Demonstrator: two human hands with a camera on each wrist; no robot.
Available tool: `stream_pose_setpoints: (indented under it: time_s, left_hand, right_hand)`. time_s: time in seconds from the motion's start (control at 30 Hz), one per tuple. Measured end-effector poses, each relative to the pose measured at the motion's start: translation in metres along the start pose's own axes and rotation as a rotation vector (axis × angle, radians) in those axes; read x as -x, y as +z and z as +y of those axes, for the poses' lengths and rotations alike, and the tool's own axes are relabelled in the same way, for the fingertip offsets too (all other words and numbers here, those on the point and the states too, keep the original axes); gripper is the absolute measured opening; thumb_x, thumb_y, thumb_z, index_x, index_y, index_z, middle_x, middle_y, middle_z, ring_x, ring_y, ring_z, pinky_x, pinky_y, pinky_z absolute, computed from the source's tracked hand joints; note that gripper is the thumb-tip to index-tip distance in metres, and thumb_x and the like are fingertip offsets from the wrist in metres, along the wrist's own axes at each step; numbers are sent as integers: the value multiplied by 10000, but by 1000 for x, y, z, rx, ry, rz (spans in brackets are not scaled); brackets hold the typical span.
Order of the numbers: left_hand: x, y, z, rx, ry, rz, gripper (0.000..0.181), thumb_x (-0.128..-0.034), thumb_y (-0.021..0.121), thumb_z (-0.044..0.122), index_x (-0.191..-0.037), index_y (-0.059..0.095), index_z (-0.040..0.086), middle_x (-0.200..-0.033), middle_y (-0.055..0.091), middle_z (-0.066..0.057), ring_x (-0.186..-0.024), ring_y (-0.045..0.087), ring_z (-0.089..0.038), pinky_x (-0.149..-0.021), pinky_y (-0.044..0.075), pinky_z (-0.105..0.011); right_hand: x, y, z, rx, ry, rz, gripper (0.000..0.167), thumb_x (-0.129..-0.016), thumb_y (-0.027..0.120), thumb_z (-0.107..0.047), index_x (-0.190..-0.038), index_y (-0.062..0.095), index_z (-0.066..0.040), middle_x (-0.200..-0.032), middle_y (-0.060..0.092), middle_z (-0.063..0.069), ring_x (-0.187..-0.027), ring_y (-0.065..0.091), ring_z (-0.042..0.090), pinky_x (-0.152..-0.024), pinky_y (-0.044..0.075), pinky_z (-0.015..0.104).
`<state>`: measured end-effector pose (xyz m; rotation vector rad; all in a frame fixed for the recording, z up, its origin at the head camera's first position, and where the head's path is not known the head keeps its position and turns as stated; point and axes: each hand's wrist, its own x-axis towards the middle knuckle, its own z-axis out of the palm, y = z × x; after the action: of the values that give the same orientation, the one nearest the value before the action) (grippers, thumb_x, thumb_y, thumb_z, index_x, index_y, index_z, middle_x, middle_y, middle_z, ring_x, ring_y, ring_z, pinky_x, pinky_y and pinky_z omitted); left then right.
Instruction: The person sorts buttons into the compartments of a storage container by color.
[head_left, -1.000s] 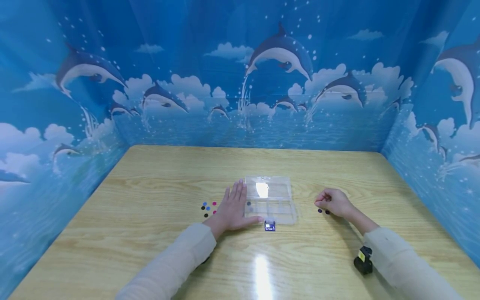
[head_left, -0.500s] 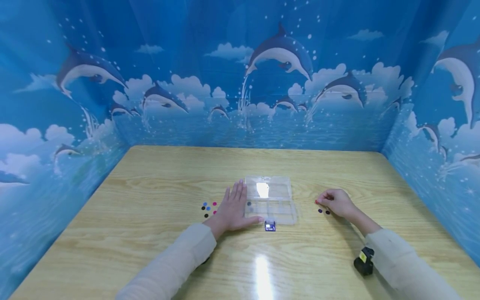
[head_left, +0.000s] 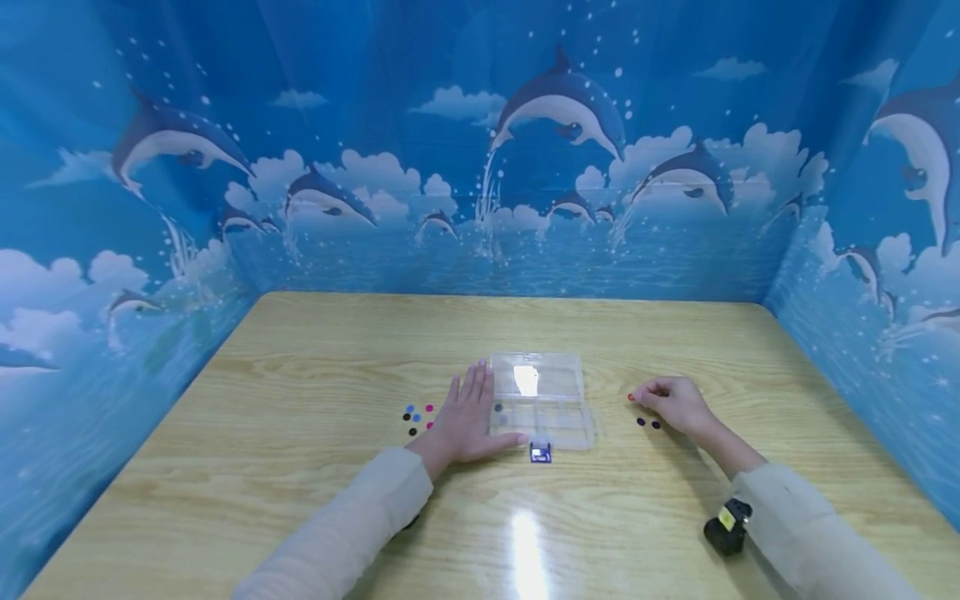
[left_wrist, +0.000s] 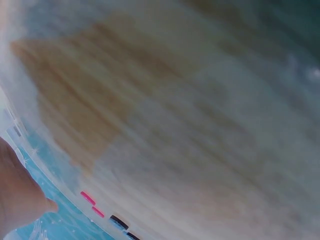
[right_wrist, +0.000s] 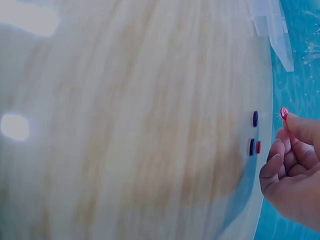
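Observation:
My right hand pinches a small red button between thumb and fingertip, its other fingers curled, above the table. Below it lie dark blue buttons, with another red button beside one of them in the right wrist view. My left hand lies with straight fingers along the left side of a clear plastic compartment box, its thumb at the front edge. The box's lid is folded back, away from me. One dark button is in the left compartment.
Left of the left hand lie several loose buttons: blue, black and pink. A small dark blue and silver piece sits at the box's front edge. A dolphin-print curtain borders the wooden table.
The red button has come into view in my right fingertips and has risen slightly away from the dark blue buttons. My left hand and the box have stayed put.

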<state>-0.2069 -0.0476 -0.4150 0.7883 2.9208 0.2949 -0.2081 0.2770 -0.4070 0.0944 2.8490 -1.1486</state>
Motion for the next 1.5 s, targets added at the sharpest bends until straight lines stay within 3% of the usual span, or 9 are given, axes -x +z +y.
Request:
stream_pose_setpoints:
  time_s: [0.37,0.67,0.93,1.33,1.5]
  left_hand:
    - [1,-1,0,-6,2,1,1034,-838,395,702,-1468,51,-42,-1550,-23,-212,-1442,18,-349,-1169,68,-493]
    - [0,-1,1,-22,-11,-21,1047,-833,373,722,-1471,19,-30,-1552,-51,-201,-1445,-7,-332,-1172,47,-474]
    - [-1,0,0,-23,-12,-20,1048,-832,380,719,-1471,21,-31,-1551,-52,-200,-1445,-4,-330,-1172,49,-472]
    - [-1,1,-1,-35,-4,-8,1040,-836,370,719,-1471,38,-34,-1551,-39,-205,-1443,8,-340,-1170,59,-485]
    - [-1,3,-2,-22,0,-6,1043,-837,393,706,-1469,30,-40,-1549,-49,-211,-1443,0,-341,-1169,54,-489]
  right_hand:
    - [6,4,-13,-71,29,-9,215,-920,540,-140,-985,658,27,-936,660,128,-667,472,110,-509,401,228]
    - [9,5,-19,-98,27,-16,258,-911,541,-152,-1018,652,54,-965,673,143,-761,525,97,-626,457,226]
    - [10,6,-22,-133,77,-36,269,-920,516,-154,-1054,628,50,-877,633,86,-739,514,123,-593,452,254]
    - [10,6,-28,-157,78,-39,261,-914,531,-162,-1037,634,44,-871,627,48,-757,515,117,-597,449,254]
    - [10,6,-33,-176,82,-59,264,-919,521,-167,-1043,635,37,-751,570,12,-650,468,105,-541,422,259]
